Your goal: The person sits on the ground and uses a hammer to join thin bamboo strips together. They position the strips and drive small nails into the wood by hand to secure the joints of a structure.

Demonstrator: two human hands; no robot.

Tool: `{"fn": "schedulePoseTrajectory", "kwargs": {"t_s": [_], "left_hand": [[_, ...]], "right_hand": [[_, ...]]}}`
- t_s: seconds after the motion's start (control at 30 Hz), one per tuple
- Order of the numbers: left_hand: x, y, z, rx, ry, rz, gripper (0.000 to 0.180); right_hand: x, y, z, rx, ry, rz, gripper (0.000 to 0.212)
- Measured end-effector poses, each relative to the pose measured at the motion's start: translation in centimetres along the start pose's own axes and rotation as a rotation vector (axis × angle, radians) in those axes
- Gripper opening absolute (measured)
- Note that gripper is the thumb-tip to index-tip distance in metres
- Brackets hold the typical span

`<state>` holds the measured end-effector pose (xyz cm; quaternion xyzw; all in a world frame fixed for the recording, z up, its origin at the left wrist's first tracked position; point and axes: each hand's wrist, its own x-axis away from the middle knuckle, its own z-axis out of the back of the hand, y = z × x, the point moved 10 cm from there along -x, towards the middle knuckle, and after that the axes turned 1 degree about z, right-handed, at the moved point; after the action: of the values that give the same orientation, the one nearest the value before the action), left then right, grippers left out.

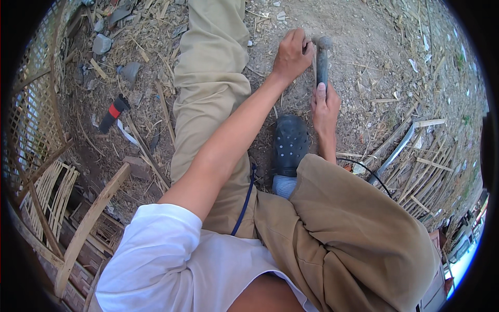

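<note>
My right hand [326, 108] is wrapped round the dark shaft of a hammer [323, 65], whose rounded head is at the far end. Its thumb lies along the shaft. Just left of the hammer head, my left hand [292, 58] is closed with the fingertips pressed together. A thin pale strip [314, 66] runs between the two hands beside the shaft; what the left fingertips hold is too small to make out. Both hands are low over the bare dirt, beyond my dark perforated clog [291, 144].
My left leg [210, 93] stretches forward; my right knee [364, 229] is bent. A black tool handle with a red band [114, 113] lies left. On the right are a long blade [397, 152] and bamboo strips [431, 174]. Woven lattice [31, 114] and stones [102, 44] are left.
</note>
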<state>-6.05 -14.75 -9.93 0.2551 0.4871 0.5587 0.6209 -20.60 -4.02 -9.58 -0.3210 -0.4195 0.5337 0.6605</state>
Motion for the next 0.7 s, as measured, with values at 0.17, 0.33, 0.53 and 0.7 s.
{"fn": "schedulePoseTrajectory", "kwargs": {"t_s": [0.17,0.33,0.53,0.7], "left_hand": [[-0.2,0.1,0.2,0.000,0.036,-0.054,0.021],[-0.2,0.4,0.1,0.027,0.042,-0.081,0.018],[-0.3,-0.3,-0.1,0.015,0.016,-0.038,0.017],[-0.4,-0.1,0.0,-0.008,0.043,-0.046,0.020]], "right_hand": [[-0.4,1.1,-0.7,-0.103,-0.020,-0.043,0.044],[0.3,-0.2,-0.3,-0.172,0.002,-0.046,0.044],[-0.4,-0.2,0.1,-0.077,-0.009,-0.007,0.045],[-0.3,0.2,-0.1,-0.084,0.018,-0.029,0.045]]}}
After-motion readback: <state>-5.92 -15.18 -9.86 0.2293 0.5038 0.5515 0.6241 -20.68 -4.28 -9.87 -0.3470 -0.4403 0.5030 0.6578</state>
